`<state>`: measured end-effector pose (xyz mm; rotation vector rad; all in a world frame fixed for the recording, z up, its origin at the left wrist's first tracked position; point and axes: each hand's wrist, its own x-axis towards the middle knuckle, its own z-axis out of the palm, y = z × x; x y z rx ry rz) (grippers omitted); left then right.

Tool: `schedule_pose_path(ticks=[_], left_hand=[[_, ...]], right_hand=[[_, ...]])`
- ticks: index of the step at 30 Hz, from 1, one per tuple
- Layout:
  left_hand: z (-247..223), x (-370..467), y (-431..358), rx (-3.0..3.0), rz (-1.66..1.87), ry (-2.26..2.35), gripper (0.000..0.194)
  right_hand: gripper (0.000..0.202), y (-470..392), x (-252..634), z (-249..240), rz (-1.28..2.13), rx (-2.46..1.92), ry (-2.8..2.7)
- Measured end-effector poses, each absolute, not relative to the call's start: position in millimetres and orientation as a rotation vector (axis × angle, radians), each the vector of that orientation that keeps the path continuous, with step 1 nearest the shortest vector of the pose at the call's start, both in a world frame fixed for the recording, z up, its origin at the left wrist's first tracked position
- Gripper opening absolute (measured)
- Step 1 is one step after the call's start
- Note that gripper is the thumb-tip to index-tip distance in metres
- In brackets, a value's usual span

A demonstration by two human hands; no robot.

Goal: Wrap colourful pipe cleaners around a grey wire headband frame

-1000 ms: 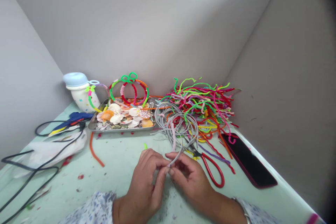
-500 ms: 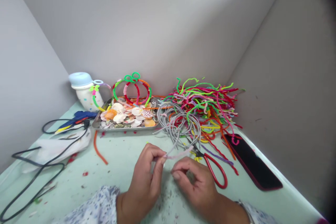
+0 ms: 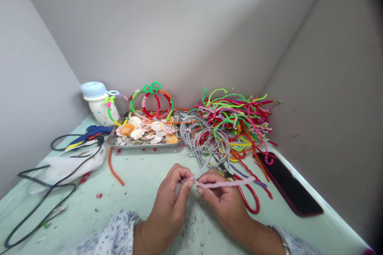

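Observation:
A pale pink pipe cleaner (image 3: 230, 183) runs between my two hands, its free end pointing right over the red scissors handle (image 3: 253, 198). My left hand (image 3: 173, 203) pinches it, together with what looks like the end of the grey wire, between thumb and index finger. Close beside it, my right hand (image 3: 223, 201) closes its thumb and index finger on the same pipe cleaner. Loops of grey wire (image 3: 191, 137) lie just behind the hands, and a strand comes down from them to my fingertips.
Behind stand a metal tray (image 3: 143, 146) of shells (image 3: 137, 133), pipe-cleaner rings (image 3: 143, 105) and a white bottle (image 3: 101, 109). A pipe-cleaner heap (image 3: 236, 111) and a phone (image 3: 290, 185) lie right; a glue gun (image 3: 89, 133), black cable (image 3: 44, 223) and plastic bag (image 3: 66, 167) left.
My right hand has moved up against my left and taken hold of the pink pipe cleaner. More of its length now extends to the right, beyond my right fingers.

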<state>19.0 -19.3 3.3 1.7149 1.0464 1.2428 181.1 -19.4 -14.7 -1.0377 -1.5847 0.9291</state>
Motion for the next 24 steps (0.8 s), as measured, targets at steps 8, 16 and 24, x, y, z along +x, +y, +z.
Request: schedule_pose_path(ticks=[8, 16, 24], left_hand=[[2.9, 17.6, -19.9, 1.78, 1.207, 1.033, 0.013], [5.1, 17.4, -20.0, 1.828, 1.183, 1.06, 0.013], [3.1, 17.5, -18.7, 1.886, 1.185, 1.028, 0.015]], right_hand=[[0.008, -17.8, 182.5, -11.5, 0.523, -0.987, -1.783], [0.009, -19.8, 185.1, -6.2, 0.285, -0.936, -1.823], [0.01, -19.7, 186.7, -10.2, 0.205, -0.903, -1.859]])
